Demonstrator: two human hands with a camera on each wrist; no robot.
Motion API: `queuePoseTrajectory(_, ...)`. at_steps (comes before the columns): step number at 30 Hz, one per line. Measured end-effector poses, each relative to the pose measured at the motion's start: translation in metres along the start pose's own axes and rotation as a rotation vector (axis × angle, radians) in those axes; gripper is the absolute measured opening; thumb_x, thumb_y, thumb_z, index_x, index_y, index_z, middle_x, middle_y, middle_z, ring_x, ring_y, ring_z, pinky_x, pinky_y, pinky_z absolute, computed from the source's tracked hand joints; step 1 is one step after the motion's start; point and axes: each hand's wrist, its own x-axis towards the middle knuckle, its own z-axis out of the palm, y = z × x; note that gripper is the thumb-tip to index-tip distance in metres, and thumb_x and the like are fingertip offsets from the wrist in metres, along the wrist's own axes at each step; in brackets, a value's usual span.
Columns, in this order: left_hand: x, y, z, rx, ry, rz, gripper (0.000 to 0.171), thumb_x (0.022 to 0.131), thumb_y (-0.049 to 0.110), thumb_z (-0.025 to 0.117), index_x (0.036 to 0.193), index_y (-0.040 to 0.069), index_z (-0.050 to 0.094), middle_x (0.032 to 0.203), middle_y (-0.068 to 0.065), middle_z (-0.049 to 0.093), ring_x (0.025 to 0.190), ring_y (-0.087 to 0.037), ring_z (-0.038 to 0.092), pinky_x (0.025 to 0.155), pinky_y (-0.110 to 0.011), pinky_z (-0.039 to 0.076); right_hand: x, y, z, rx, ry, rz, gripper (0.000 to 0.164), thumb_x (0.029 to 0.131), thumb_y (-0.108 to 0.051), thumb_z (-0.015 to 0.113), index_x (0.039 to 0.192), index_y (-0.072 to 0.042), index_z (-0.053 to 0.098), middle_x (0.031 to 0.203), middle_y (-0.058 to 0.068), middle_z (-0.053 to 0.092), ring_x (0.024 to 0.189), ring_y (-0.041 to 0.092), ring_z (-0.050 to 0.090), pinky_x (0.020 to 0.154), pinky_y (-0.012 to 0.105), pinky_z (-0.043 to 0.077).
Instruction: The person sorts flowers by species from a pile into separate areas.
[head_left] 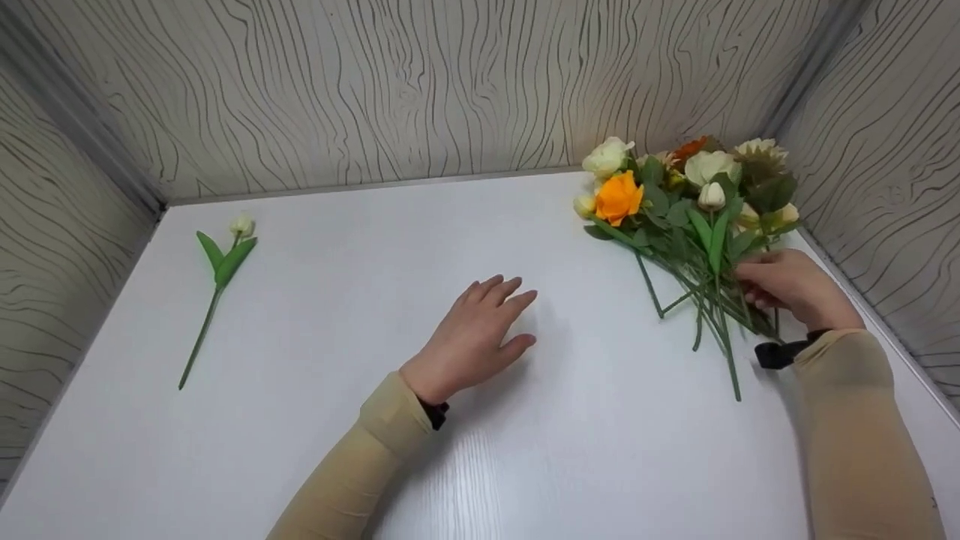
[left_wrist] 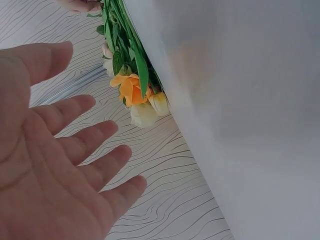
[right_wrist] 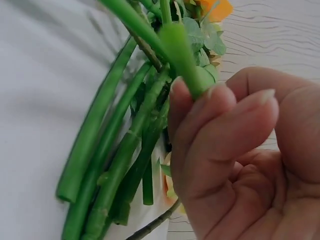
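A heap of artificial flowers lies at the back right, with an orange rose, white blooms and a white tulip on top. At the heap's right side my right hand curls its fingers among the stems. In the right wrist view those fingers hold a green flower stem; which bloom it belongs to I cannot tell. My left hand hovers over the middle of the table, fingers spread and nothing in them. In the left wrist view its palm faces the camera, with the orange rose beyond the fingertips.
A single white tulip with green leaves lies apart at the left of the white table. Wood-grain patterned panels wall in the back and both sides. Several loose stems stick out toward the front of the heap.
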Motion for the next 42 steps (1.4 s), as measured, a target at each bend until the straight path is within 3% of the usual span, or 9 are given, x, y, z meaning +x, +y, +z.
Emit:
queuePoseTrajectory(4,0.001,-0.001,0.0,-0.01,-0.006,0.0,0.058,0.102,0.037,0.064,0.153,0.015,0.048,0.157,-0.01,0.044,0.147,-0.03,0.035,0.123,-0.049,0.022,-0.003,-0.001,-0.007,0.031,0.019,-0.001,0.04,0.106,-0.026,0.055,0.125,0.008,0.057,0.085,-0.001,0.065,0.069,0.006,0.06,0.067,0.023,0.056)
queuePoseTrajectory(8,0.001,-0.001,-0.002,-0.028,0.007,-0.002,0.054,0.103,0.035,0.064,0.151,0.013,0.052,0.154,-0.009,0.049,0.145,-0.029,0.04,0.122,-0.047,0.026,-0.012,-0.007,-0.013,0.063,0.078,-0.022,0.038,0.105,-0.031,0.057,0.12,0.003,0.062,0.085,-0.002,0.065,0.07,0.008,0.062,0.068,0.025,0.057)
queuePoseTrajectory(12,0.002,-0.001,-0.005,-0.091,0.059,-0.013,0.046,0.104,0.031,0.062,0.145,0.012,0.058,0.146,-0.007,0.057,0.139,-0.024,0.048,0.117,-0.04,0.035,-0.024,-0.021,-0.013,0.103,0.118,-0.071,0.03,0.104,-0.032,0.059,0.11,-0.004,0.065,0.083,-0.001,0.065,0.068,0.009,0.061,0.065,0.025,0.057)
queuePoseTrajectory(19,0.0,-0.001,-0.013,-0.267,0.175,-0.078,0.034,0.105,0.027,0.06,0.136,0.015,0.067,0.136,0.002,0.065,0.13,-0.014,0.056,0.107,-0.034,0.046,-0.043,-0.059,0.006,0.105,0.143,-0.21,0.03,0.104,-0.028,0.062,0.117,-0.002,0.06,0.082,0.001,0.065,0.066,0.013,0.059,0.058,0.026,0.054)
queuePoseTrajectory(23,-0.001,-0.001,-0.019,-0.418,0.24,-0.118,0.029,0.106,0.026,0.059,0.131,0.017,0.07,0.129,0.007,0.068,0.124,-0.009,0.059,0.104,-0.032,0.047,-0.052,-0.086,0.038,0.075,0.127,-0.289,0.033,0.103,-0.027,0.065,0.118,0.001,0.058,0.088,0.005,0.07,0.067,0.017,0.06,0.057,0.028,0.054)
queuePoseTrajectory(29,0.0,-0.002,-0.025,-0.747,0.29,-0.182,0.027,0.106,0.027,0.058,0.128,0.02,0.072,0.122,0.013,0.069,0.112,-0.005,0.063,0.099,-0.034,0.051,-0.067,-0.129,0.105,0.013,-0.006,-0.384,0.031,0.1,-0.028,0.069,0.117,-0.003,0.061,0.1,0.015,0.072,0.073,0.025,0.063,0.059,0.029,0.056)
queuePoseTrajectory(35,0.001,-0.005,-0.027,-1.097,0.339,-0.202,0.032,0.104,0.029,0.063,0.132,0.015,0.068,0.12,-0.003,0.071,0.11,-0.018,0.068,0.097,-0.036,0.054,-0.078,-0.148,0.169,-0.086,-0.013,-0.596,0.012,0.098,-0.018,0.071,0.106,-0.01,0.069,0.09,0.005,0.071,0.068,0.021,0.062,0.059,0.029,0.055)
queuePoseTrajectory(38,0.001,-0.006,-0.028,-1.194,0.375,-0.21,0.033,0.103,0.028,0.065,0.131,0.01,0.067,0.118,-0.009,0.071,0.108,-0.025,0.069,0.094,-0.038,0.056,-0.078,-0.148,0.189,-0.152,0.011,-0.666,0.007,0.097,-0.015,0.072,0.103,-0.014,0.07,0.087,-0.002,0.071,0.07,0.017,0.061,0.062,0.028,0.054)
queuePoseTrajectory(42,0.001,-0.007,-0.028,-1.247,0.416,-0.217,0.031,0.101,0.025,0.069,0.125,0.005,0.067,0.115,-0.013,0.071,0.104,-0.03,0.07,0.09,-0.04,0.058,-0.075,-0.147,0.202,-0.19,0.016,-0.711,0.007,0.096,-0.016,0.074,0.102,-0.015,0.071,0.084,-0.007,0.069,0.071,0.013,0.06,0.063,0.028,0.054)
